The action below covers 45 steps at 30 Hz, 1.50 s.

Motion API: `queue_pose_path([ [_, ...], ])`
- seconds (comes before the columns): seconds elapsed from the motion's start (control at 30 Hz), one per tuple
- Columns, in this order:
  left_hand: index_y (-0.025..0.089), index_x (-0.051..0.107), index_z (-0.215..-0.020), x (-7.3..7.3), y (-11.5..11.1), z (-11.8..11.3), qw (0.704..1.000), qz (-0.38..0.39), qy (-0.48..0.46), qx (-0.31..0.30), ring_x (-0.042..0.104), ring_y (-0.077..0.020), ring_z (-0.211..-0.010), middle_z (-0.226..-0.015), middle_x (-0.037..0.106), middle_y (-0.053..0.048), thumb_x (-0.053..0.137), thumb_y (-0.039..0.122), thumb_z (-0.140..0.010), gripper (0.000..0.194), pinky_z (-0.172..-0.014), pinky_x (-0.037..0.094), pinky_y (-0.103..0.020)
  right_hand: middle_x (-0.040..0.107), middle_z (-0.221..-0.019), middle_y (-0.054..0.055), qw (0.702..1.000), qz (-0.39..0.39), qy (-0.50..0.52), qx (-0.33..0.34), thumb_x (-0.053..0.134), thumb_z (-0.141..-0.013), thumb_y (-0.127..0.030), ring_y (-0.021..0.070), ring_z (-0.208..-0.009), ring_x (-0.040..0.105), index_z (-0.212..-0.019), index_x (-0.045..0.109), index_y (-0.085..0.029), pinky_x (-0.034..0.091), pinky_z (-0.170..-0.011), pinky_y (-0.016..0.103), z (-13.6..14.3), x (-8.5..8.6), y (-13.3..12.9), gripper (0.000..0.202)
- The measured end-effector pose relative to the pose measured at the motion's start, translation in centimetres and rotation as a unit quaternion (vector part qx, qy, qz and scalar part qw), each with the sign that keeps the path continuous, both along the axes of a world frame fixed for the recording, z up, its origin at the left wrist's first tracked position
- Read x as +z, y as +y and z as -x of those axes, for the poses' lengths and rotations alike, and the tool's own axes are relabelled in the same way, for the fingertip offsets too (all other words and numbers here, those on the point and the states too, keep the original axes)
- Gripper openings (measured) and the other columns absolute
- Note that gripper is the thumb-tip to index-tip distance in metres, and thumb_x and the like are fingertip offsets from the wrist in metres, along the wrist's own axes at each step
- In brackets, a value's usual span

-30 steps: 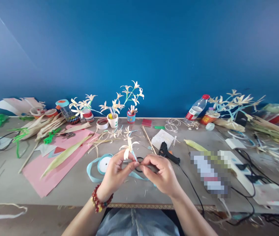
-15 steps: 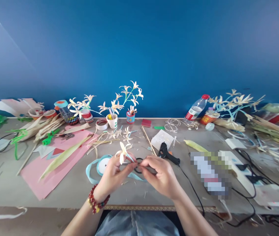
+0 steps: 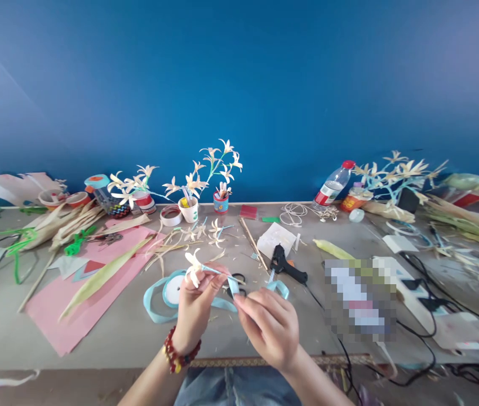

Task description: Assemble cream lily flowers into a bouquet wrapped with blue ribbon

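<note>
Pinching the small cream husk flower on its thin wire stem between thumb and fingertips of the left hand, bloom now tipped down to the left of the fingers rather than standing upright above them as a second ago. Lying nearly level, stem's long axis running left to right, bloom end pointing left and slightly up, bare end reaching right past the thumb. Pulling the pale blue satin ribbon up off the grey table with the right hand, fingers closed on it, a loop of it now arching just beyond those fingertips. Looking like wrapping of the stem getting under way, the white ribbon spool sitting just left of the left knuckles
</note>
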State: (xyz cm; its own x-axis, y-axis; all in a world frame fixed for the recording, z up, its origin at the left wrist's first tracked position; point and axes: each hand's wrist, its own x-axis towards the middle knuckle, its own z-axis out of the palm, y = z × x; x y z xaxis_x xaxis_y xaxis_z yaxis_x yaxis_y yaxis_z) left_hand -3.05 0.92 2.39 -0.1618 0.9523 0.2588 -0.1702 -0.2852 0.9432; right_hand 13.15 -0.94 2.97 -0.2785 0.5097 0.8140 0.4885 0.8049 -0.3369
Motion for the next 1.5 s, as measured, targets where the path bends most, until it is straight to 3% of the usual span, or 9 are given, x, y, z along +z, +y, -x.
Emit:
queue_pose_path([
  [0.1,0.018,0.075,-0.081,-0.3,0.0,-0.1,1.0,0.009,-0.02,-0.001,0.069,-0.0195,-0.082,-0.086,0.074,-0.005,0.073,0.027,-0.085,0.01,-0.079,0.056,-0.031,0.072,-0.074,0.005,1.0,-0.013,-0.012,0.015,0.061,-0.088,-0.007,0.0169,-0.06,0.062,-0.115,0.064,-0.02,0.052,-0.061,0.03,-0.3,-0.3,-0.6,0.03],
  [0.27,0.018,0.075,-0.081,-0.4,0.0,0.3,1.0,-0.006,0.016,0.007,0.069,-0.0205,-0.082,-0.085,0.075,-0.007,0.071,0.03,-0.087,0.015,-0.078,0.057,-0.031,0.073,-0.084,0.009,0.999,-0.041,-0.003,0.032,0.052,-0.097,-0.039,0.0234,-0.072,0.069,-0.128,0.061,-0.018,0.056,-0.066,0.038,-3.2,-1.4,-0.8,0.038],
  [0.37,0.017,0.075,-0.079,-0.6,0.0,0.5,1.0,-0.005,0.016,0.015,0.07,-0.0211,-0.079,-0.084,0.075,-0.007,0.072,0.033,-0.086,0.017,-0.076,0.058,-0.032,0.074,-0.089,0.009,0.996,0.048,-0.027,-0.071,0.052,-0.096,-0.021,0.0245,-0.079,0.07,-0.115,0.064,-0.022,0.054,-0.072,0.039,-6.4,-2.6,1.0,0.023],
  [0.47,0.018,0.075,-0.078,-0.9,0.0,0.5,1.0,-0.005,0.011,0.022,0.07,-0.0238,-0.086,-0.084,0.075,-0.007,0.074,0.033,-0.084,0.017,-0.076,0.059,-0.033,0.073,-0.103,0.014,0.951,0.14,-0.133,-0.24,0.051,-0.097,-0.028,0.0302,-0.093,0.069,-0.11,0.066,-0.02,0.052,-0.084,0.045,-9.4,-4.2,3.5,0.021],
  [0.6,0.017,0.076,-0.079,-1.3,0.0,0.3,0.999,0.023,0.04,0.026,0.071,-0.0254,-0.088,-0.088,0.076,-0.009,0.075,0.035,-0.083,0.018,-0.075,0.059,-0.033,0.067,-0.124,0.019,0.899,0.2,-0.245,-0.305,0.053,-0.092,-0.032,0.0355,-0.108,0.064,-0.125,0.06,-0.015,0.051,-0.093,0.047,-11.3,-6.7,5.9,0.037],
  [0.73,0.018,0.077,-0.08,-1.5,-0.2,0.5,0.998,0.031,0.057,0.012,0.071,-0.0226,-0.081,-0.089,0.077,-0.008,0.073,0.036,-0.085,0.019,-0.074,0.058,-0.031,0.062,-0.132,0.019,0.872,0.243,-0.295,-0.306,0.056,-0.088,-0.029,0.0366,-0.112,0.062,-0.132,0.055,-0.015,0.049,-0.095,0.046,-11.5,-8.3,7.0,0.046],
  [0.9,0.018,0.076,-0.082,-1.9,-0.5,0.9,0.997,0.031,0.076,0.01,0.071,-0.0218,-0.081,-0.089,0.077,-0.007,0.072,0.032,-0.086,0.015,-0.076,0.057,-0.031,0.064,-0.125,0.021,0.872,0.263,-0.292,-0.291,0.052,-0.089,-0.023,0.0364,-0.106,0.063,-0.117,0.063,-0.013,0.049,-0.091,0.047,-11.9,-8.6,7.7,0.032],
  [1.23,0.017,0.077,-0.083,-2.3,-0.4,0.5,0.996,0.052,0.076,0.013,0.072,-0.0284,-0.092,-0.091,0.078,-0.011,0.073,0.038,-0.084,0.022,-0.079,0.058,-0.036,0.072,-0.107,0.014,0.887,0.33,-0.254,-0.198,0.055,-0.075,-0.018,0.0332,-0.104,0.066,-0.094,0.062,-0.019,0.048,-0.09,0.043,-13.3,-7.2,9.5,0.02],
  [1.5,0.018,0.076,-0.083,-2.0,-0.2,0.5,0.997,0.039,0.07,0.005,0.072,-0.0266,-0.092,-0.089,0.077,-0.009,0.072,0.037,-0.085,0.02,-0.081,0.058,-0.036,0.075,-0.101,0.011,0.895,0.425,-0.092,-0.097,0.052,-0.087,-0.041,0.031,-0.096,0.071,-0.099,0.06,-0.024,0.051,-0.087,0.044,-16.2,-5.1,11.2,0.022],
])
